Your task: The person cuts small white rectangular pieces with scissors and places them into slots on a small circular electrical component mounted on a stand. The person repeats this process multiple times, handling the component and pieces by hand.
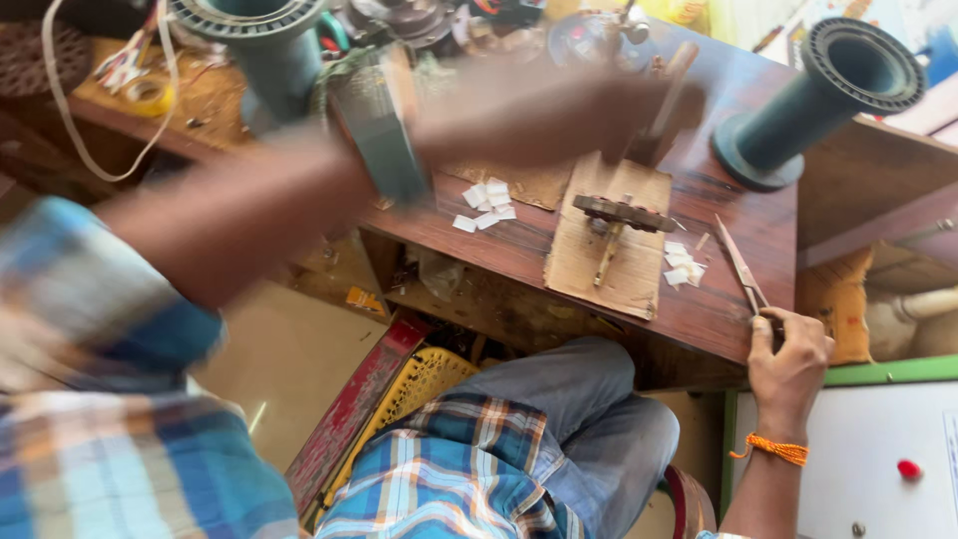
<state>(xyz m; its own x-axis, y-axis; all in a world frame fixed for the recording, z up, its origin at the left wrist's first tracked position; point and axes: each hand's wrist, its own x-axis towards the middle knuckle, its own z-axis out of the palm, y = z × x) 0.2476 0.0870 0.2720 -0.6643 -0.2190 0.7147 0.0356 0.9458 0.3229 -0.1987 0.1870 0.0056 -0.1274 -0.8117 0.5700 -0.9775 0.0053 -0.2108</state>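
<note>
Right hand point(788, 364) fingers pinch scissors point(740, 268) at the table point(519, 250) edge; blurred left hand point(559, 110), grip unclear, crosses above cardboard point(609, 250), paper scraps point(487, 205), 2 green spools point(833, 95).

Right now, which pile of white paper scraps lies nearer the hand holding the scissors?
The pile just right of the cardboard sheet, close to the scissors in the right hand; the other pile lies left of the cardboard.

Bright, even daylight, warm on the wooden table point(738, 250). Heavy motion blur across the left hand point(559, 115), its forearm and the plaid sleeve point(90, 329). Sharp around the right hand point(788, 364). Soft shadows; strongest glare at top right.
</note>
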